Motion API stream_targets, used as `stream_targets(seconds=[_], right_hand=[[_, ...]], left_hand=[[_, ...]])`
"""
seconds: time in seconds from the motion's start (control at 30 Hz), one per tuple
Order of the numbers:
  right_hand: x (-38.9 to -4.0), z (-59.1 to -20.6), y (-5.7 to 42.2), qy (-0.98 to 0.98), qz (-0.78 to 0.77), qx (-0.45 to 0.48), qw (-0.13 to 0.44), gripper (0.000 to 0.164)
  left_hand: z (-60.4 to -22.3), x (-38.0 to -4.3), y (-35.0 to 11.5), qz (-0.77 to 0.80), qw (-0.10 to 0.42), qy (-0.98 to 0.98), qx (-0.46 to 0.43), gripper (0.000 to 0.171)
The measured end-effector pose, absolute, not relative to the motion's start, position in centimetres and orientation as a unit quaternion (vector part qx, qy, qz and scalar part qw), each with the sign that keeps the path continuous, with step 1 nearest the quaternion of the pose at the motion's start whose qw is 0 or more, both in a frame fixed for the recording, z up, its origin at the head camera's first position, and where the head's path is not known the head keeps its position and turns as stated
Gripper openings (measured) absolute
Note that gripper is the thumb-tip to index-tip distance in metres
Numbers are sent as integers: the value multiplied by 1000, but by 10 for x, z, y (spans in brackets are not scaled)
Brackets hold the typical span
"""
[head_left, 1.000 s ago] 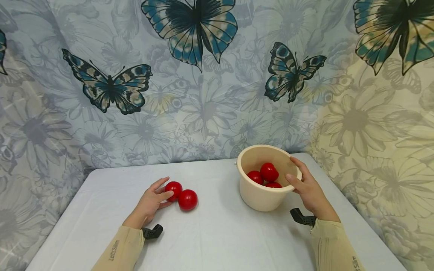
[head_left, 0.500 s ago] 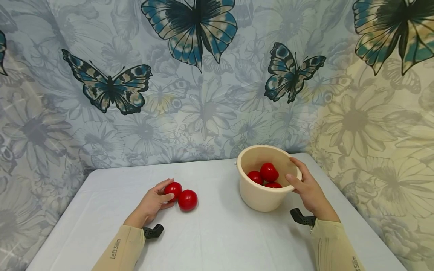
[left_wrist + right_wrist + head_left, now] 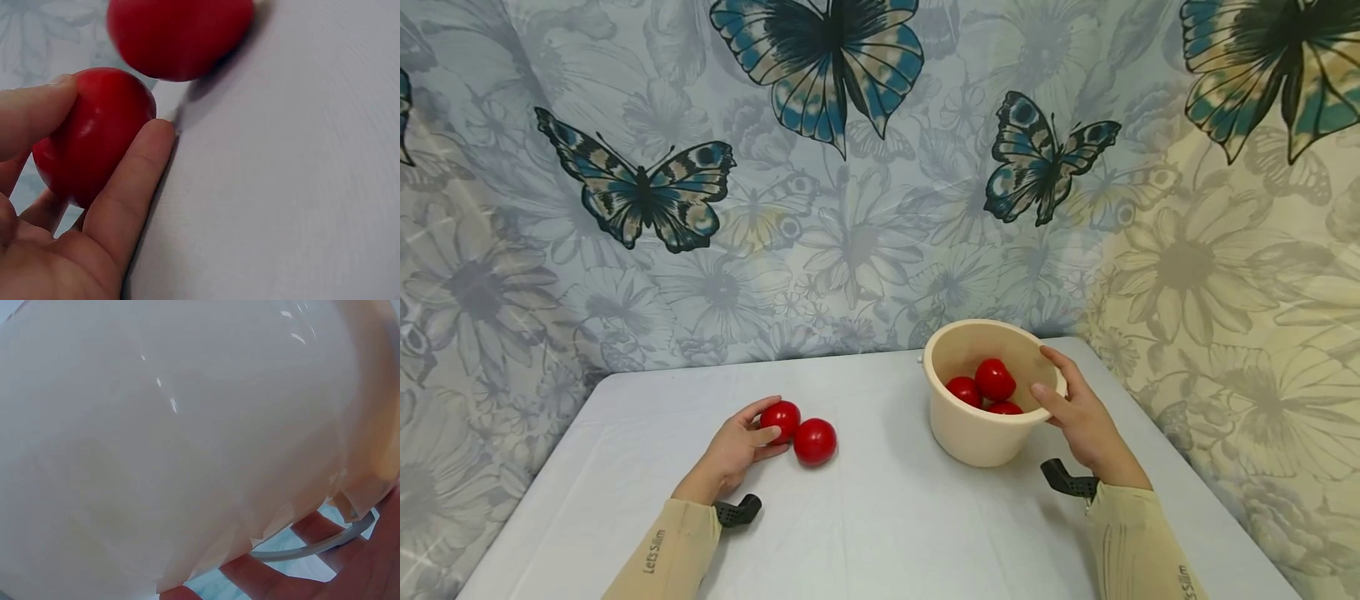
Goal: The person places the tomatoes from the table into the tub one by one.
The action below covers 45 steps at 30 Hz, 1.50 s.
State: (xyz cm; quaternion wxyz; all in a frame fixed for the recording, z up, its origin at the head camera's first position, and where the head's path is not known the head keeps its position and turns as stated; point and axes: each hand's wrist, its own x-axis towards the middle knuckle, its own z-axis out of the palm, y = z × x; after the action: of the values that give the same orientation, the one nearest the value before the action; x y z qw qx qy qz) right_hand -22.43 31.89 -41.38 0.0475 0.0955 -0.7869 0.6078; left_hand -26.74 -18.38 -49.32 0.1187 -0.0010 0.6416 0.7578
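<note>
My left hand (image 3: 735, 450) holds a shiny, round red fruit (image 3: 94, 134), thumb on one side and fingers on the other. Whether it is a tomato or an apple I cannot tell. Just right of it in the head view, a second red fruit (image 3: 815, 442) lies on the table, blurred at the top of the left wrist view. A cream bucket (image 3: 973, 437) stands at the right with several red fruits (image 3: 996, 380) inside. My right hand (image 3: 1086, 425) grips its rim, thumb inside and fingers outside. The right wrist view is mostly filled by the bucket's wall (image 3: 187, 456).
A white cloth covers the table (image 3: 880, 533). Behind it hangs a fabric backdrop (image 3: 865, 250) with flowers and butterflies. A grey bucket handle (image 3: 312, 547) passes by my right fingers. Black wrist mounts (image 3: 739, 510) sit on both forearms.
My left fingers have closed round the left red fruit, which has shifted slightly left and a small gap shows beside the other fruit. My right hand and the bucket stay put.
</note>
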Motion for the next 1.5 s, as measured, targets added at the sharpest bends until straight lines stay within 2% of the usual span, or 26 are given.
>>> stream_targets(seconds=[0.5,0.83,1.23,1.5], right_hand=[[-224,-413,320,-783,612,98,47,65],[-224,-414,320,-783,613,96,42,67],[-224,-413,319,-788,607,94,43,68],[-224,-413,319,-790,605,90,43,68]], left_hand=[[-485,-270,-186,798,105,592,-43,64],[-465,-269,-183,823,80,561,-36,62],[-440,-267,-165,830,62,554,-3,59],[-420,-261,-148,841,74,535,40,59]])
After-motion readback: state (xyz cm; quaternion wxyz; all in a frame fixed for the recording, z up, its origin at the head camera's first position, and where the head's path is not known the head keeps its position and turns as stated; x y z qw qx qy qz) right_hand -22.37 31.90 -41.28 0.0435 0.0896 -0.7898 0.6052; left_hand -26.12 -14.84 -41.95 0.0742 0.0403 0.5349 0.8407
